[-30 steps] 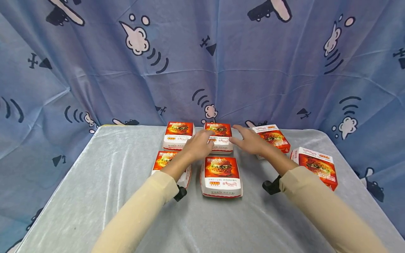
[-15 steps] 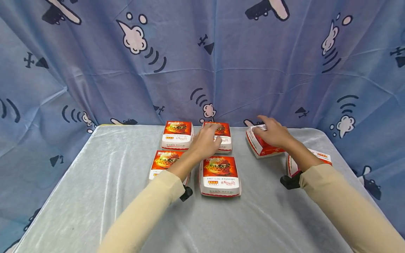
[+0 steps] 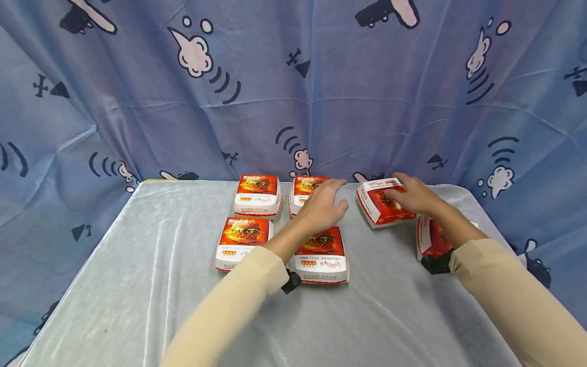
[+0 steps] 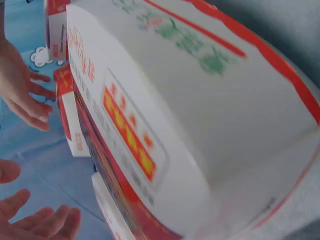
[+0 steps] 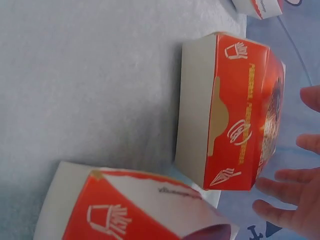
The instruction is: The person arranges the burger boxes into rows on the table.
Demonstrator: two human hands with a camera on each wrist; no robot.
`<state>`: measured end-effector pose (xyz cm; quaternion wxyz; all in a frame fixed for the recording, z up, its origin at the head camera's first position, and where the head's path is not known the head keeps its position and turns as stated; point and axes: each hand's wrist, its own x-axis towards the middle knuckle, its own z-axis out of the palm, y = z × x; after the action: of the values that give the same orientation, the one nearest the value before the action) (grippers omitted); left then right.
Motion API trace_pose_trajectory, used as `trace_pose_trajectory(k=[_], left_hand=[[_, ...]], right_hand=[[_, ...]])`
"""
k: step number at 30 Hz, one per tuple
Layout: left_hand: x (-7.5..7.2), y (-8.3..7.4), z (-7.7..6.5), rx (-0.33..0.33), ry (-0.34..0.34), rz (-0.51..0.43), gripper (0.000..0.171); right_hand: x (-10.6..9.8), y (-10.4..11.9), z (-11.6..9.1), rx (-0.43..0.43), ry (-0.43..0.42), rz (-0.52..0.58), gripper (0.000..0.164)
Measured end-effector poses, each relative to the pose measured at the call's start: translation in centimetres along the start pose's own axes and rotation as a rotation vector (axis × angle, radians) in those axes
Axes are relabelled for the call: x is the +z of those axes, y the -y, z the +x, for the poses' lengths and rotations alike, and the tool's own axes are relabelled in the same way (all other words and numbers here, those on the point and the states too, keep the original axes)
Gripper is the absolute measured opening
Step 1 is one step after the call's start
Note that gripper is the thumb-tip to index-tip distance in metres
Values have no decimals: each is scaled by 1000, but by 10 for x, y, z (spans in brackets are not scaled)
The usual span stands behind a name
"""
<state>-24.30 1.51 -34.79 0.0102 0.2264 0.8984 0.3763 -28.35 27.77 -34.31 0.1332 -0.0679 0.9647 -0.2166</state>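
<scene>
Red and white burger boxes stand on the grey cloth-covered table. My left hand (image 3: 323, 206) hovers over the middle column in the head view, fingers loosely extended. It partly hides the back middle box (image 3: 297, 194) and overlaps the front middle box (image 3: 321, 262). In the left wrist view, a box's white side (image 4: 150, 100) fills much of the picture, with spread fingers (image 4: 50, 220) beyond it. My right hand (image 3: 412, 195) is at the right side of the back right box (image 3: 382, 204). The right wrist view shows its fingers (image 5: 280, 187) spread beside that box (image 5: 235, 115).
Two more boxes form the left column, one at the back (image 3: 258, 196) and one in front (image 3: 243, 244). Another box (image 3: 431, 239) lies at the right, partly behind my right forearm. A blue patterned curtain (image 3: 257, 92) hangs behind the grey table (image 3: 114, 285).
My right hand has moved right, from beside the back middle box to the back right box. My left hand has shifted right, uncovering more of the left boxes.
</scene>
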Motion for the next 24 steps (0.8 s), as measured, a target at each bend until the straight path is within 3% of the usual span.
trace_pose_trajectory(k=[13,24], left_hand=[[18,-17,5,-31,138,-50,57],[33,-26,12,-76,258,-20,53]], right_hand=[[0,-13,-3,-22,45,-42,67],[1,-11,-4,-36,80,-64,67]])
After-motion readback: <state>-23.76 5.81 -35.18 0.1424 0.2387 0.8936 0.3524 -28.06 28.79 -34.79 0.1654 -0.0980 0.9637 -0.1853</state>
